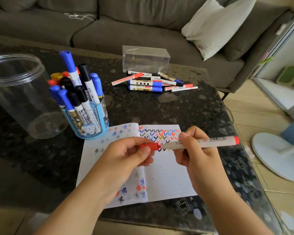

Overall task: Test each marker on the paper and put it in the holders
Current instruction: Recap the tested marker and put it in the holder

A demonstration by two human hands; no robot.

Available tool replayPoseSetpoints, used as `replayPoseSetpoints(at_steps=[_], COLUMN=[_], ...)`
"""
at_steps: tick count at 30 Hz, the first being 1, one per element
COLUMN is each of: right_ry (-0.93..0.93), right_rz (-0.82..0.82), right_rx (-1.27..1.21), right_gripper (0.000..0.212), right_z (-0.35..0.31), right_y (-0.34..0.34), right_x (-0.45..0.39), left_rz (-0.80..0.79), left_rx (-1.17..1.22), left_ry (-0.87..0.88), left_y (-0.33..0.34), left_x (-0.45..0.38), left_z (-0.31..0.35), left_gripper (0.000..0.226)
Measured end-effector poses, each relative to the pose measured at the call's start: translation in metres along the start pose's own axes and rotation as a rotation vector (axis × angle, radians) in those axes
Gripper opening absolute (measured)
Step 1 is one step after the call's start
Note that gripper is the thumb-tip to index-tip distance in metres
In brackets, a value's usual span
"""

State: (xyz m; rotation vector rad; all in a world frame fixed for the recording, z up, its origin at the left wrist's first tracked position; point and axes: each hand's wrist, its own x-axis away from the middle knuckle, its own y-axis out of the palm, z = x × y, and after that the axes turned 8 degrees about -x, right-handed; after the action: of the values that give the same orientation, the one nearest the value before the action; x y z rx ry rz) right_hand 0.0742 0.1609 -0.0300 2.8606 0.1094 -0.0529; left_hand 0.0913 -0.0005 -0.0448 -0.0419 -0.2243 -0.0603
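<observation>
My right hand [196, 155] grips the white barrel of a red marker [209, 142], held level above the paper [170, 175]. My left hand [126, 156] pinches the marker's red cap [149, 147] at the tip end; cap and barrel meet there. The paper is an open notebook with rows of red, blue and black check marks and star doodles. A blue holder [92, 122] to the left is packed with several blue, black and red markers. A pile of loose markers [153, 81] lies further back on the table.
A large clear round jar [19, 99] stands at the far left. A clear rectangular box [145, 58] sits behind the loose markers. The dark speckled table [185, 107] ends at the right; a white fan base [275, 155] stands on the floor there. A grey sofa is behind.
</observation>
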Motion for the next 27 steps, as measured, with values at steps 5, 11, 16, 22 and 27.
replayPoseSetpoints(at_steps=[5, 11, 16, 22, 27], right_ry=[0.020, 0.015, 0.019, 0.169, 0.306], right_rz=[-0.046, 0.041, 0.013, -0.042, 0.040], right_rx=[0.094, 0.184, 0.045, -0.106, 0.183], right_gripper=[0.026, 0.033, 0.035, 0.036, 0.035], right_z=[0.005, 0.003, 0.003, -0.002, 0.011], right_y=[0.006, 0.012, 0.033, 0.055, 0.057], right_x=[-0.001, -0.007, -0.006, -0.015, -0.011], left_rz=[-0.080, -0.087, 0.023, 0.118, 0.411], left_rx=[-0.140, -0.392, -0.410, -0.323, -0.427], left_ry=[0.061, 0.183, 0.273, 0.319, 0.314], left_y=[-0.001, -0.006, -0.010, -0.025, -0.052], left_x=[0.006, 0.011, 0.018, 0.016, 0.002], left_z=[0.006, 0.009, 0.013, 0.021, 0.019], left_gripper=[0.017, 0.016, 0.037, 0.014, 0.013])
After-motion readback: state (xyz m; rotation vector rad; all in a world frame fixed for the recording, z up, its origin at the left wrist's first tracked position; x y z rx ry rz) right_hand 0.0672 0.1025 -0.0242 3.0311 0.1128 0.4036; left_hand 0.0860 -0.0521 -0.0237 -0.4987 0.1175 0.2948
